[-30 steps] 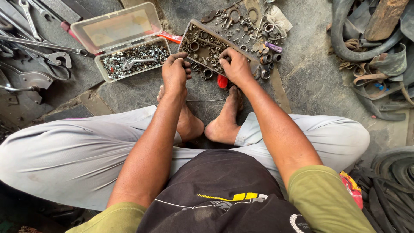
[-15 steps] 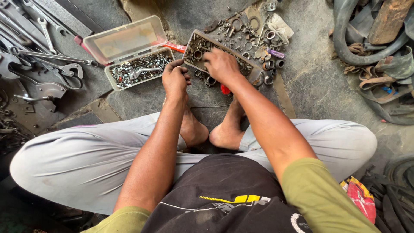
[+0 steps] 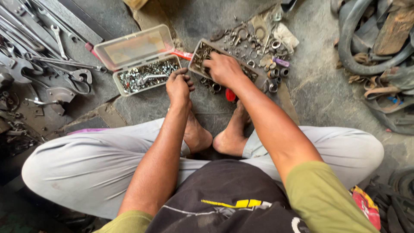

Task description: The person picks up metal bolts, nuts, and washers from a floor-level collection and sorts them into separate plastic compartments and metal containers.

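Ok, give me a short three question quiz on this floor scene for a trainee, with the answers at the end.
1. True or false: the right hand is inside the dark open tray of washers and rings.
2. Which thing lies closest to the left hand? A) the clear plastic box of screws B) the rubber tubes C) the wrenches
3. Fill in: the lid of the clear plastic box stands ____.

Key
1. True: its fingers reach down among the parts.
2. A: the box sits just beside the hand, which is curled near the tray's edge; whether it holds something cannot be told.
3. Open, hinged back.
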